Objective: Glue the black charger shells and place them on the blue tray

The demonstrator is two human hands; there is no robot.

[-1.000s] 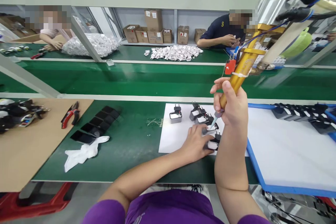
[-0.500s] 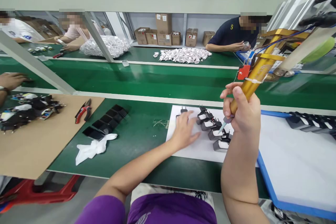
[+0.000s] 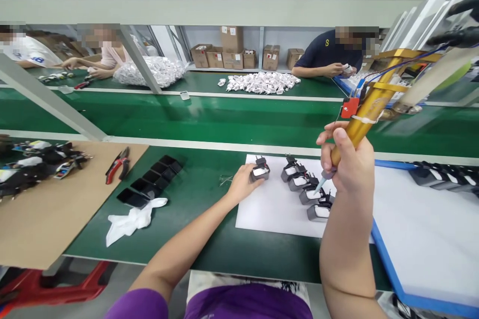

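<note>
Chargers, black with open white tops, sit on a white sheet (image 3: 277, 207) on the green bench (image 3: 194, 204): one charger (image 3: 260, 172) stands apart at the sheet's near-left corner, held between the fingers of the left hand (image 3: 241, 184), while a row of four (image 3: 307, 192) runs diagonally toward the right. The right hand (image 3: 350, 162) is wrapped around a gold dispenser (image 3: 364, 114), which hangs tilted from overhead with a red tag and blue wires; its pale nozzle (image 3: 321, 184) points down at the third charger in the row. Left of the sheet lie a line of black trays (image 3: 149, 182), a crumpled white cloth (image 3: 130, 219) and red-handled pliers (image 3: 118, 164) on a brown board (image 3: 45, 209). A blue-edged white tray (image 3: 422, 239) lies to the right. Across the conveyor, a worker in a dark shirt (image 3: 324, 52) sits behind a heap of white parts (image 3: 262, 82), and cartons (image 3: 232, 52) line the far shelf.
</note>
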